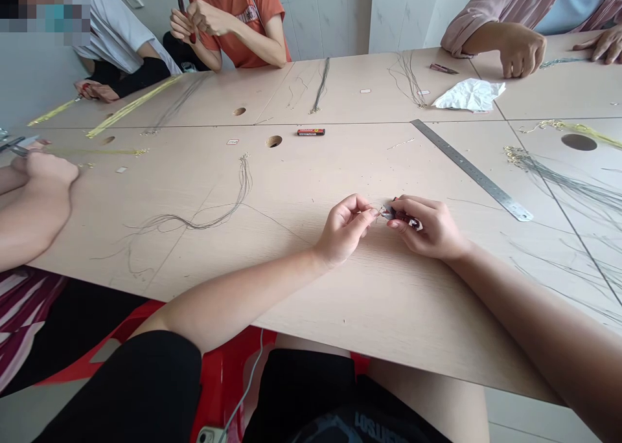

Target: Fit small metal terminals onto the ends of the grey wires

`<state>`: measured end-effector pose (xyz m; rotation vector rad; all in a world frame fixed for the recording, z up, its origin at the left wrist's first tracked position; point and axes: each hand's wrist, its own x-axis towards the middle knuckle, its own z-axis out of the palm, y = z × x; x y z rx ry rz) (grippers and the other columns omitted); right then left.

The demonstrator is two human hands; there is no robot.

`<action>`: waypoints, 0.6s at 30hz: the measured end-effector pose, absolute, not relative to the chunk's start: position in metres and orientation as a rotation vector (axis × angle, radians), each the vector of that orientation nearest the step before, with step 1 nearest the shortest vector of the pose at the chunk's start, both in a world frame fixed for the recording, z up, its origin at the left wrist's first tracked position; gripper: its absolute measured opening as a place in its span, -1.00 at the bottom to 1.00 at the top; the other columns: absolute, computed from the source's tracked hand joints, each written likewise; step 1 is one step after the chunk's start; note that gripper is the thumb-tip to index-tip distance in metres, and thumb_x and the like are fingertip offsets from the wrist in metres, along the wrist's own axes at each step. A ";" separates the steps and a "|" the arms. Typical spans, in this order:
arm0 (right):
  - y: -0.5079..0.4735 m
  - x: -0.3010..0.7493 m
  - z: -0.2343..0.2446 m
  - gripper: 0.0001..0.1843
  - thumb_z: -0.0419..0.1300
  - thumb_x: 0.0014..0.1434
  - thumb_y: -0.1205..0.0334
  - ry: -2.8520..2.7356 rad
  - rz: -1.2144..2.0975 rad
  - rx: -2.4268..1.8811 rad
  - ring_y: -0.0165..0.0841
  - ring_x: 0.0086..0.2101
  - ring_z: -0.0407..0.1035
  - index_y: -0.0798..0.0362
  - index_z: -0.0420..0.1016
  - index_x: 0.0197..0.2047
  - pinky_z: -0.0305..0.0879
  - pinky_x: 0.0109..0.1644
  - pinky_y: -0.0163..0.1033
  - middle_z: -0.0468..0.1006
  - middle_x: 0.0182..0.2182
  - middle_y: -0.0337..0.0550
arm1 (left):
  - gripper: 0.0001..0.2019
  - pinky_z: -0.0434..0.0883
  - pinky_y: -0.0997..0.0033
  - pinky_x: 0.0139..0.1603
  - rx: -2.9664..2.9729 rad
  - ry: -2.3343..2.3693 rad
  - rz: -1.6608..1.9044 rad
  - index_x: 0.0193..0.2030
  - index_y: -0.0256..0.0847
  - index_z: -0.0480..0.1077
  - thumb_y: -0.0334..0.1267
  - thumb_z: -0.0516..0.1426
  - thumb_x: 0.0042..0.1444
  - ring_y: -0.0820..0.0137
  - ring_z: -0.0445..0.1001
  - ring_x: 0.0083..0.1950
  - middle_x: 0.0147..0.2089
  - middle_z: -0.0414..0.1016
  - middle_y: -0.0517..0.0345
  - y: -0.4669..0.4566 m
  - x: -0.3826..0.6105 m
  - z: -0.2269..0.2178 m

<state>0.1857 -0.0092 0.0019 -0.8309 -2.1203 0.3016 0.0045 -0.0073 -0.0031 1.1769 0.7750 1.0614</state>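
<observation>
My left hand [344,229] pinches the end of a thin wire over the near part of the table [301,300]. Closed around a small pair of pliers [403,217], my right hand [430,228] holds the tool's jaws against that wire end, close to my left fingertips. The exact shape of the piece at the jaws is too small to make out. To the left of my hands lies a bundle of thin dark wires [233,203] with small gold-coloured ends; one strand runs toward my left wrist.
A steel ruler [471,169] lies right of my hands, beside another wire bundle [558,177]. A battery [311,132], a crumpled tissue [469,95] and spare pliers [443,68] are farther back. Table holes [274,141] show. Co-workers' hands [207,19] are around the edges.
</observation>
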 end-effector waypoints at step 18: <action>0.027 0.247 -0.029 -0.47 0.03 0.25 -0.14 -1.868 -0.157 -1.654 -0.27 -0.43 0.21 0.06 0.44 -0.57 0.18 -0.30 -0.10 0.35 -0.45 -0.03 | -0.75 0.09 0.52 -0.56 1.743 0.843 1.342 -0.45 -0.21 0.26 -0.15 0.13 0.19 0.60 0.07 -0.59 -0.58 0.18 0.33 -0.010 0.000 0.005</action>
